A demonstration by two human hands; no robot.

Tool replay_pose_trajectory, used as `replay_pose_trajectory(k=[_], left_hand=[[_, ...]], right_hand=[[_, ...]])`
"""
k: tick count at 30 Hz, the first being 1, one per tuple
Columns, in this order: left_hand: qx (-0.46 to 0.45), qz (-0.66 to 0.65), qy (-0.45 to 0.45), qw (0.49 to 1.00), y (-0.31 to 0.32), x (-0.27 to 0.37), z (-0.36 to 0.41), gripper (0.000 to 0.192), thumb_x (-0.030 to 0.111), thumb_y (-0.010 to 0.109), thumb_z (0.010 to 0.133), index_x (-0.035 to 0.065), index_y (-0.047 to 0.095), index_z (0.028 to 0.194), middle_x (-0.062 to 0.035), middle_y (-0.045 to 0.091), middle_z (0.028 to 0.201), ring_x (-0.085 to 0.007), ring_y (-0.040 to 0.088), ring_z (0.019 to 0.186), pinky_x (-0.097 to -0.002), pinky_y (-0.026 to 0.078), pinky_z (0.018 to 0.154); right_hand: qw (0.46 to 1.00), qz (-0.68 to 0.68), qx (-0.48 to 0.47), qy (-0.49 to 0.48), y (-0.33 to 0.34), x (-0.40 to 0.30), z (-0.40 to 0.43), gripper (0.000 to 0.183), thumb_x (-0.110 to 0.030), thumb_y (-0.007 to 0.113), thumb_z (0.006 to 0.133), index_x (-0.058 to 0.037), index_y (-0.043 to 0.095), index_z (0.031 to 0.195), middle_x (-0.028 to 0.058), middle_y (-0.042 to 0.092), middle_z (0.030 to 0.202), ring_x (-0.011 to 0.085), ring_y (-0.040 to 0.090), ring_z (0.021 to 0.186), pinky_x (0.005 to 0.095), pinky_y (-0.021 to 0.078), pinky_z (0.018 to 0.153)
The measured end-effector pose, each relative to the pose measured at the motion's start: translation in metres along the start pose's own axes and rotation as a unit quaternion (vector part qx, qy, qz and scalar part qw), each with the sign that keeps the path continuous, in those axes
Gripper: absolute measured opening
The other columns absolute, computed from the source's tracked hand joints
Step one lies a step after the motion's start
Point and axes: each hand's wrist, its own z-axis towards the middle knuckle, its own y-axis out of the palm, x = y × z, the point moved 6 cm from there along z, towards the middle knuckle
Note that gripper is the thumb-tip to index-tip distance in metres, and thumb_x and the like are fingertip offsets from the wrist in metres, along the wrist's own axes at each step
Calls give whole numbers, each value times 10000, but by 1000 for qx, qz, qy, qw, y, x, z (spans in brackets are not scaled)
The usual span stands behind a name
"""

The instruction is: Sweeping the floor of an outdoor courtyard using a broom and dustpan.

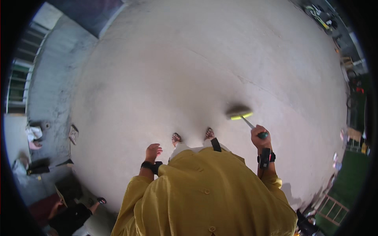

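My right hand (260, 137) grips the top of a long-handled broom, its dark green handle end showing above my fist. The broom's yellow-green head (241, 115) is on or just above the concrete floor (165, 79), ahead and to the right of my sandalled feet. Its dark bristles look blurred. My left hand (153, 151) hangs beside my body at the left, holding nothing, with its fingers loosely bent and apart. Both wrists wear black straps, and a small black device sits on the right one.
A person (72, 218) in dark clothes is at the lower left. A grey wall (53, 70) with a barred window borders the left side. At the right edge are a yellow-green scooter (319, 19) and a ladder-like frame (333, 210).
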Motion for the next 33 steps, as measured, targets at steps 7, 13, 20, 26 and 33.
replay_pose_trajectory(k=[7, 13, 20, 26, 33], left_hand=[[42, -41, 75, 995, 13, -37, -36, 199, 147, 434, 801, 10, 524, 914, -87, 576, 721, -146, 558, 598, -249, 450, 499], [157, -110, -58, 980, -35, -184, -92, 207, 185, 425, 801, 16, 523, 872, -86, 579, 710, -174, 560, 561, -268, 446, 465], [285, -193, -184, 921, -56, -300, -138, 182, 151, 485, 764, -19, 546, 793, -138, 579, 683, -227, 566, 520, -317, 474, 465], [252, -174, -75, 949, -55, -239, -122, 220, 180, 439, 776, 18, 544, 883, -105, 588, 741, -184, 568, 569, -290, 470, 493], [223, -156, -3, 962, -66, -152, -109, 221, 158, 443, 774, 30, 519, 938, -73, 578, 761, -157, 563, 645, -257, 458, 544]], right_hand=[[1000, -11, 19, -4, 9, -23, 54, 97, 18, 484, 641, -45, 432, 589, 53, 447, 543, 139, 482, 501, 258, 498, 489], [994, 70, 78, 16, 23, -11, 117, 65, 31, 466, 639, -32, 451, 635, 69, 466, 555, 157, 492, 475, 278, 494, 436], [975, 85, -104, 176, 63, -41, 173, 87, 23, 431, 677, -53, 461, 646, 49, 446, 573, 142, 446, 454, 276, 430, 386], [962, -170, -156, 149, 29, -23, 182, 189, -45, 419, 789, -72, 378, 607, 18, 362, 519, 115, 401, 457, 231, 425, 420], [969, -161, -147, 119, 27, 5, 199, 121, -26, 445, 737, -66, 394, 635, 15, 390, 545, 116, 449, 484, 228, 452, 429]])
